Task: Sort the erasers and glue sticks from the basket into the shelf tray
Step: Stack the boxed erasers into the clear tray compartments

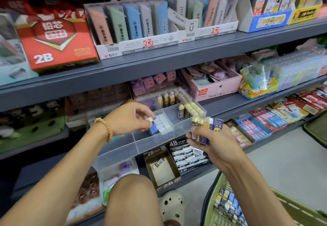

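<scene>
While the left hand reaches into the clear divided tray on the middle shelf, its thumb and fingertips pinch a small white eraser just above a packed block of white and blue erasers in the tray's centre compartment. A beaded bracelet circles the left wrist. The right hand is held in front of the tray's right edge, fingers curled tight around a bunch of erasers in cream, white and dark blue sleeves, their tops standing above the fist. In the tray's right-hand compartments, cream erasers with dark sleeves stand upright in rows. The near compartments of the tray show bare plastic. At lower right the green basket sits on the floor under the right forearm; more sleeved erasers lie packed against its left side. Below the tray, on the lower shelf, stand a brown box marked 2B holding one eraser and a black box marked 4B filled with erasers. A bare knee and a pale clog appear at the bottom centre. No glue sticks can be told apart with certainty.
</scene>
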{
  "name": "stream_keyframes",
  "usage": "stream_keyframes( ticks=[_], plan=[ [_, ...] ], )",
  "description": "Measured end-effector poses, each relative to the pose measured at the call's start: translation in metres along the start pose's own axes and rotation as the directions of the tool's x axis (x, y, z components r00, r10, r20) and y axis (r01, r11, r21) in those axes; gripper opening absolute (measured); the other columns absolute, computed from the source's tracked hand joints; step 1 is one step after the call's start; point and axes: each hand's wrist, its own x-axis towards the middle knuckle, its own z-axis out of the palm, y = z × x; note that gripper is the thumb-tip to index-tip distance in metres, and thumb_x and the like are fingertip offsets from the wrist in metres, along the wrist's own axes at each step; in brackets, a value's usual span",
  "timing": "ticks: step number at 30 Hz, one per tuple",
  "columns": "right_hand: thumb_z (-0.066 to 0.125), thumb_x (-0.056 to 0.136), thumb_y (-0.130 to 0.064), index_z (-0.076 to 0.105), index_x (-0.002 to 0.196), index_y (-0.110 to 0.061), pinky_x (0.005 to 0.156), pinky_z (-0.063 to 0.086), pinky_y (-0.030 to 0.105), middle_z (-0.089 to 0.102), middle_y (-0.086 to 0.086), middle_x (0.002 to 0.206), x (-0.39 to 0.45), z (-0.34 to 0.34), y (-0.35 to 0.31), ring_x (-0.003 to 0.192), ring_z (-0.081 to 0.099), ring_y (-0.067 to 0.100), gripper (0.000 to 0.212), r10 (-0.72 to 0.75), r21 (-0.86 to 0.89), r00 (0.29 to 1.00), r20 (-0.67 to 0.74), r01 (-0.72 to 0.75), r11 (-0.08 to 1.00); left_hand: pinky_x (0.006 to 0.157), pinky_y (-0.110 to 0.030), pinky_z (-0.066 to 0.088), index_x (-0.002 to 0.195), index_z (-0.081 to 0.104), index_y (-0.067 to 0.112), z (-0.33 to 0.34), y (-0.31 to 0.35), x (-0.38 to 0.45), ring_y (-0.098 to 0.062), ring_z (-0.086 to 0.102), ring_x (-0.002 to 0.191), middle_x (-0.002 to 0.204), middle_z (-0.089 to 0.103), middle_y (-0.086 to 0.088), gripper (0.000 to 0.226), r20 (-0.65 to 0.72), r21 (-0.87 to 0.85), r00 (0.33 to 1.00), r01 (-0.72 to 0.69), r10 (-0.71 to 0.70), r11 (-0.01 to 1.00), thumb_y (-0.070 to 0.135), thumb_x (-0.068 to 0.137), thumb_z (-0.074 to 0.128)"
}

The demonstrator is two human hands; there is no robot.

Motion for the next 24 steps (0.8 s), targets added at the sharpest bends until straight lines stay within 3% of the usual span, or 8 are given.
stream_keyframes(
  ticks=[2,5,9,13,18,22,24],
  plan=[
    [0.067,0.084,0.008,0.068,0.088,-0.005,0.069,0.060,0.035,0.068,0.010,0.074,-0.001,0.001,0.000,0.077,0.070,0.026,0.014,-0.011,-0.002,1.000,0.000,0.011,1.000,0.054,-0.015,0.047,0.090,0.074,0.011,0.006,0.000,0.002,-0.005,0.062,0.052,0.055,0.064,0.009,0.016,0.008,0.063,1.000,-0.008,0.008,0.998,-0.001,0.079,0.071],
    [0.067,0.084,0.008,0.070,0.091,-0.006,0.067,0.059,0.034,0.068,0.009,0.074,-0.002,0.002,-0.003,0.076,0.070,0.024,0.015,-0.018,0.006,1.000,0.005,0.018,1.000,0.060,-0.023,0.052,0.090,0.076,0.015,0.014,-0.002,0.007,-0.006,0.060,0.054,0.069,0.068,0.003,0.018,-0.014,0.154,1.000,-0.018,0.020,0.988,0.005,0.075,0.074],
    [0.067,0.084,0.008,0.069,0.089,-0.005,0.064,0.058,0.032,0.068,0.009,0.074,-0.003,0.001,-0.003,0.074,0.070,0.023,0.015,-0.017,0.015,1.000,0.005,0.017,1.000,0.058,-0.018,0.049,0.087,0.077,0.015,0.021,-0.007,0.010,-0.003,0.054,0.053,0.072,0.064,0.004,0.015,-0.027,0.150,0.999,-0.014,0.018,0.989,0.006,0.074,0.077],
    [0.067,0.084,0.008,0.069,0.089,-0.005,0.065,0.059,0.032,0.067,0.010,0.075,-0.004,0.002,-0.001,0.074,0.070,0.024,0.014,-0.015,0.013,1.000,0.013,0.015,1.000,0.065,-0.016,0.055,0.086,0.077,0.015,0.023,-0.007,0.010,-0.004,0.066,0.060,0.074,0.073,0.002,0.006,-0.024,0.162,1.000,0.002,0.002,0.987,0.013,0.081,0.075],
    [0.071,0.082,0.006,0.069,0.095,-0.003,0.065,0.059,0.032,0.068,0.010,0.077,-0.004,0.006,0.001,0.075,0.071,0.024,0.016,-0.004,-0.021,0.999,0.033,0.005,1.000,0.057,-0.008,0.044,0.089,0.076,0.017,0.027,-0.008,0.011,0.008,0.056,0.053,0.071,0.067,0.012,0.010,-0.035,0.265,0.999,-0.002,0.012,0.964,0.013,0.080,0.075],
    [0.075,0.080,0.005,0.069,0.096,-0.005,0.062,0.058,0.031,0.069,0.011,0.080,-0.004,0.010,0.000,0.077,0.071,0.026,0.020,0.003,-0.094,1.000,0.020,-0.001,0.996,0.064,-0.020,0.054,0.084,0.073,0.020,0.026,-0.002,0.009,0.000,0.065,0.060,0.070,0.071,0.006,0.003,-0.101,0.238,0.994,-0.019,0.044,0.971,0.023,0.085,0.072],
    [0.076,0.080,0.004,0.067,0.091,-0.008,0.059,0.056,0.030,0.068,0.011,0.081,-0.004,0.011,-0.001,0.077,0.069,0.026,0.019,-0.016,-0.140,1.000,0.015,0.018,0.990,0.060,-0.022,0.052,0.080,0.072,0.019,0.030,0.009,0.006,-0.006,0.068,0.062,0.072,0.070,0.005,0.014,-0.144,0.160,0.985,-0.070,0.094,0.985,0.028,0.090,0.067]
  ],
)
